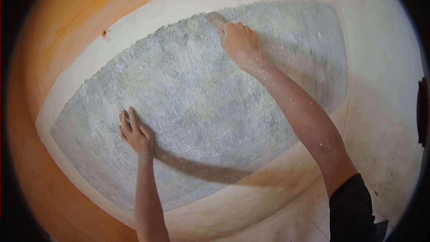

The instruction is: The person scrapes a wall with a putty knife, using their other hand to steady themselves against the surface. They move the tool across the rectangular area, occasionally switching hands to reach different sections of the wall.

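Note:
A large rough grey patch covers much of the pale wall. My right hand is closed around a flat scraper, whose blade lies against the patch's upper edge. Lower on the left, my left hand rests on the grey surface with its fingers spread and nothing in it. White specks dot my right forearm.
A smooth cream border surrounds the grey patch, with orange wall beyond it. A small hole marks the upper left. At the right stands a white wall section, with a dark object at its edge.

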Tool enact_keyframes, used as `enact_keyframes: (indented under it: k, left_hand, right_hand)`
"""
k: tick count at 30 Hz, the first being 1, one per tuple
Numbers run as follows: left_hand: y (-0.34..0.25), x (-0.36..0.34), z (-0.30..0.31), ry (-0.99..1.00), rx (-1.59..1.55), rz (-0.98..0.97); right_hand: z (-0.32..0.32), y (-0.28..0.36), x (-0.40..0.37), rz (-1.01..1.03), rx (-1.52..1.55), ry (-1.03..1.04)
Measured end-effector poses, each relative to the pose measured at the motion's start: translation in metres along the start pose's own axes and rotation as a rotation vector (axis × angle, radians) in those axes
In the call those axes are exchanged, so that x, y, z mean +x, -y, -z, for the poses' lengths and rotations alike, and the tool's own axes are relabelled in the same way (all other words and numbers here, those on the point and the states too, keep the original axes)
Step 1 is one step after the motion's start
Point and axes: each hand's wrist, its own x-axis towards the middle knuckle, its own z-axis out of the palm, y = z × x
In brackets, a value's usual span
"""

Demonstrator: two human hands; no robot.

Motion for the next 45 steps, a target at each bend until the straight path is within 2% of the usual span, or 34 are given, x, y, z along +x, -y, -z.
enact_keyframes:
  k: [2,5,10,12,14,17,18,23,25,29,35,37,38,41,43,45]
  left_hand:
    - [-0.033,-0.007,0.001,-0.051,-0.190,0.190]
    - [-0.071,-0.033,-0.009,0.026,-0.036,0.220]
    - [-0.072,-0.054,-0.021,-0.004,-0.085,0.149]
    - [-0.103,-0.073,-0.025,-0.031,-0.232,0.212]
    - [-0.143,-0.093,-0.026,0.055,-0.285,0.099]
    - [-0.167,-0.118,-0.043,0.058,-0.094,0.008]
    - [-0.166,-0.119,-0.040,0.096,-0.142,0.067]
    - [-0.160,-0.126,-0.044,0.056,-0.152,0.058]
    - [-0.160,-0.126,-0.044,0.055,-0.164,0.043]
    - [-0.159,-0.125,-0.045,0.041,-0.164,0.048]
    - [-0.162,-0.126,-0.045,0.038,-0.171,0.034]
    - [-0.160,-0.127,-0.044,0.057,-0.149,0.037]
    - [-0.159,-0.127,-0.044,0.054,-0.141,0.043]
    - [-0.163,-0.126,-0.044,0.066,-0.156,0.057]
    - [-0.163,-0.125,-0.044,0.053,-0.141,0.058]
    - [-0.163,-0.123,-0.043,0.055,-0.126,0.044]
  right_hand:
    - [-0.003,0.001,-0.006,-0.013,0.000,-0.006]
    - [-0.004,0.005,-0.006,0.056,-0.008,-0.030]
    - [-0.010,0.000,-0.010,0.007,-0.011,-0.012]
    - [-0.011,0.003,-0.019,0.011,0.005,0.002]
    - [-0.012,0.010,-0.014,0.010,0.032,-0.012]
    - [-0.012,0.013,-0.004,-0.021,-0.053,-0.103]
    - [-0.011,0.009,-0.009,0.012,-0.049,-0.079]
    - [-0.003,0.006,-0.014,0.019,-0.031,0.013]
    - [-0.002,0.013,0.002,0.062,-0.092,-0.111]
    - [-0.008,-0.002,-0.005,0.101,-0.085,-0.101]
    - [-0.004,-0.005,0.001,-0.033,-0.103,-0.034]
    - [-0.009,-0.011,-0.008,0.147,-0.095,-0.193]
    - [-0.010,-0.009,-0.003,0.156,-0.089,-0.193]
    - [0.004,-0.002,0.004,0.041,-0.113,-0.137]
    - [0.002,-0.007,0.004,-0.014,-0.153,-0.018]
    - [0.003,-0.014,0.003,0.027,-0.113,-0.058]
